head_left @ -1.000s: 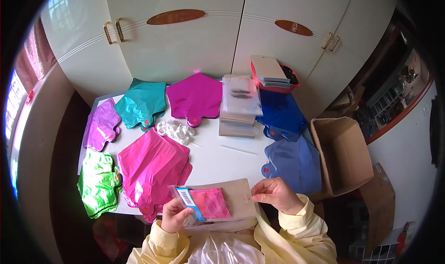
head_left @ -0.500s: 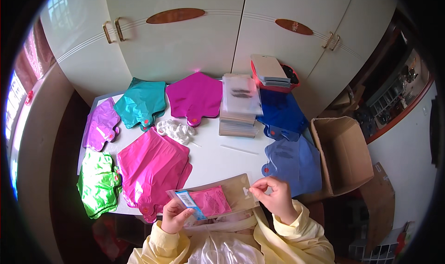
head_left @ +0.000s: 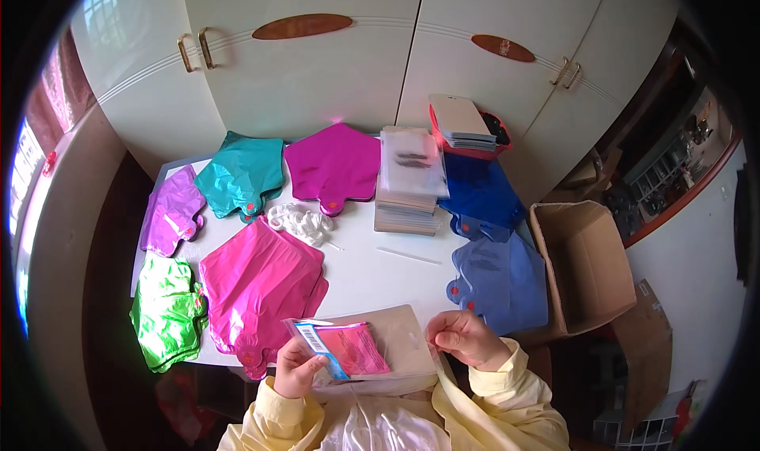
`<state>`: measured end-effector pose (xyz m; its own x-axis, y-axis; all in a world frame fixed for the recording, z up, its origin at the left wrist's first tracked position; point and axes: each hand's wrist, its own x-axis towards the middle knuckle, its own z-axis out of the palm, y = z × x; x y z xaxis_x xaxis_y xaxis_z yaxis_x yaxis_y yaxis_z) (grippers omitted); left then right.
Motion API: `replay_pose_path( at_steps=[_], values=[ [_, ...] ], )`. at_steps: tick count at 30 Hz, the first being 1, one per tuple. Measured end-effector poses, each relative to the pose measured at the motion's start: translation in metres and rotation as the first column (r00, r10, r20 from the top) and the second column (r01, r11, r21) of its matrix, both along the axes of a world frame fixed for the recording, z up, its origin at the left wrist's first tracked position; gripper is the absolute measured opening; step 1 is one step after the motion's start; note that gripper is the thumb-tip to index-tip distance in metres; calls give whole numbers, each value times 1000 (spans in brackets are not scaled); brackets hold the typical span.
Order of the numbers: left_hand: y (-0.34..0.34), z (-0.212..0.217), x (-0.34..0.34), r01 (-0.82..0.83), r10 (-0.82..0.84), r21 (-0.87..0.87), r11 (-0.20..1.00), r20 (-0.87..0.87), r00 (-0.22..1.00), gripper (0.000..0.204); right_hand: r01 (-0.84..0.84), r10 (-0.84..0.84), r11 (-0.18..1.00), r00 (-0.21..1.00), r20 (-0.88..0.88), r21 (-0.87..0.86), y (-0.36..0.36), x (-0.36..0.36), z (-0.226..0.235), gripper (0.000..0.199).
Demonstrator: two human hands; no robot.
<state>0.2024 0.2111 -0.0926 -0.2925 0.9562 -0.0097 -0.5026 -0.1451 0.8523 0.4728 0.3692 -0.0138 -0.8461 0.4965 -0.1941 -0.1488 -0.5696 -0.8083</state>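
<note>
In front of my body, my left hand (head_left: 296, 368) grips the left end of a clear plastic bag (head_left: 339, 321), thumb on top. Inside lie a beige card (head_left: 402, 342) with a hang hole, a folded pink packet (head_left: 360, 350) and a blue-and-white label strip (head_left: 323, 351). At the bag's right end, my right hand (head_left: 467, 340) has thumb and fingers pinched together. Whatever is between those fingertips is too small or clear to make out. Nearest to my left hand on the table is a pile of pink foil balloons (head_left: 261, 285).
Foil balloons in green (head_left: 166, 312), purple (head_left: 172, 209), teal (head_left: 241, 174), magenta (head_left: 332, 166) and blue (head_left: 499, 273) ring the white table (head_left: 372, 281). White string (head_left: 301, 224), stacked bagged cards (head_left: 408, 205), a red basket (head_left: 499, 142) and a cardboard box (head_left: 590, 265) are nearby.
My right hand has shifted slightly down, its fingers more curled. The bag's right end has tilted and its contents catch the light differently. My left hand keeps its grip.
</note>
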Motion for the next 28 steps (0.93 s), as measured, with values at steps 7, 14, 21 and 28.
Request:
replay_pose_path(
  at_steps=[7,14,21,28],
  values=[
    [2,-1,-1,17,-23,68,998,98,995,21,-48,48,999,999,24,23,-5,-3,-8,47],
    [5,9,6,7,-6,-9,1000,108,994,25,-13,13,993,1000,4,115,-9,-15,10,45],
    [2,5,1,13,-12,-10,1000,29,1000,24,9,-10,1000,994,-113,-17,-3,-7,-10,33],
    [1,9,1,-23,23,5,1000,-47,999,25,152,-153,987,988,25,59,-8,-12,-2,30]
  ],
)
